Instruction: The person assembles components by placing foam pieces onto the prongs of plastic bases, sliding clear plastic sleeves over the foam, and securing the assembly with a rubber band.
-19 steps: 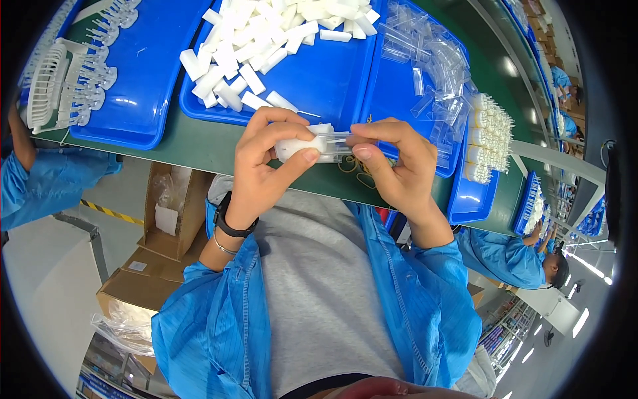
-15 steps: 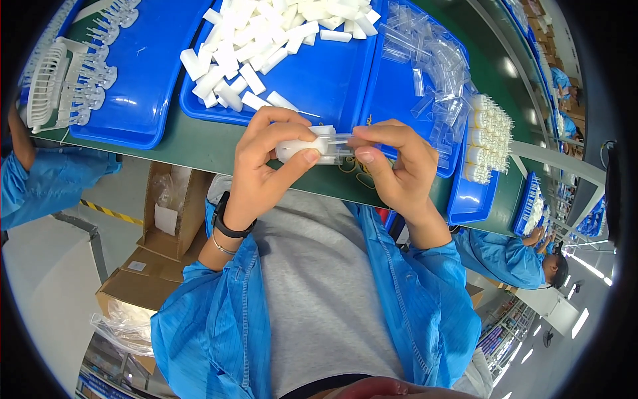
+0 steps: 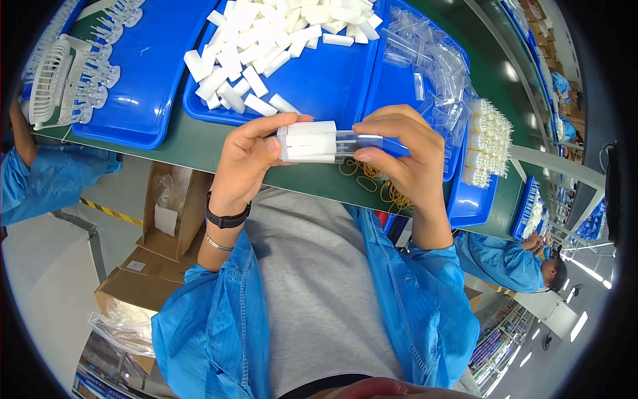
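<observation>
Between my hands lies a bundle of white blocks on its side, with a clear edge at its left end. My left hand is closed round that end, thumb in front and fingers behind. Clear plastic strips stick out of the bundle's right side. My right hand pinches their outer ends between thumb and fingers. Whether the strips sit inside or between the blocks, I cannot tell. The bundle is held above the near edge of the green table.
Loose white blocks fill part of a blue tray. Clear plastic pieces are heaped in another tray. Yellow rubber bands lie by my right wrist. White bristly parts stand at right, clear branched parts at left. Co-workers sit on both sides.
My left hand has shifted left to the bundle's end, baring more of the white blocks. My right hand still pinches the clear strips, its fingers slightly farther right.
</observation>
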### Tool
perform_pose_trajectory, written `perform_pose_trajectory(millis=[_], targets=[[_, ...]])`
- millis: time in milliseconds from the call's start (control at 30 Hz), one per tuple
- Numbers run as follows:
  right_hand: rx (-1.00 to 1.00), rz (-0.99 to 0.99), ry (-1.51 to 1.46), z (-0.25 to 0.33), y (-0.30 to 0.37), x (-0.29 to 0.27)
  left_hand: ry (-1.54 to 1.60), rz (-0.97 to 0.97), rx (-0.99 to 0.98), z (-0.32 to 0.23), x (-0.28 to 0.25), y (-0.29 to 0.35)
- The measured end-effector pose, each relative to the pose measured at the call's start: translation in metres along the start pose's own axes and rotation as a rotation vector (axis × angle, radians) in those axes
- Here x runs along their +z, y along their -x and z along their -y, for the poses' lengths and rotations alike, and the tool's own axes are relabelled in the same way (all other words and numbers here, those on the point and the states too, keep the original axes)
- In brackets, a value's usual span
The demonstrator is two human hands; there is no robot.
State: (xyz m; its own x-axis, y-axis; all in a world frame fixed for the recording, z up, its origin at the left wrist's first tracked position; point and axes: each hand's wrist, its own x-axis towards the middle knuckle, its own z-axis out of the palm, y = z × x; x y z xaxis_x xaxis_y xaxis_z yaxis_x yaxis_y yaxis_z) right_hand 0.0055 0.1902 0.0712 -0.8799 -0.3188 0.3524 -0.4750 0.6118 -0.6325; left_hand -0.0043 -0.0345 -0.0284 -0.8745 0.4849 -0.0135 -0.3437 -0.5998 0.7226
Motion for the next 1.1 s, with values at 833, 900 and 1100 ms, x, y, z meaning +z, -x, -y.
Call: perform_pose_trajectory(millis=[833, 900, 1100], targets=[[-0.132, 0.144, 0.045, 0.010, 0.000, 0.004, 0.166, 0.083, 0.031, 0.022, 0.007, -0.002], [-0.155, 0.132, 0.043, 0.013, 0.000, 0.010, 0.217, 0.056, 0.001, 0.023, 0.009, 0.000], [-0.194, 0.062, 0.097, 0.009, 0.005, 0.012, 0.023, -0.025, 0.088, 0.017, 0.014, -0.001]])
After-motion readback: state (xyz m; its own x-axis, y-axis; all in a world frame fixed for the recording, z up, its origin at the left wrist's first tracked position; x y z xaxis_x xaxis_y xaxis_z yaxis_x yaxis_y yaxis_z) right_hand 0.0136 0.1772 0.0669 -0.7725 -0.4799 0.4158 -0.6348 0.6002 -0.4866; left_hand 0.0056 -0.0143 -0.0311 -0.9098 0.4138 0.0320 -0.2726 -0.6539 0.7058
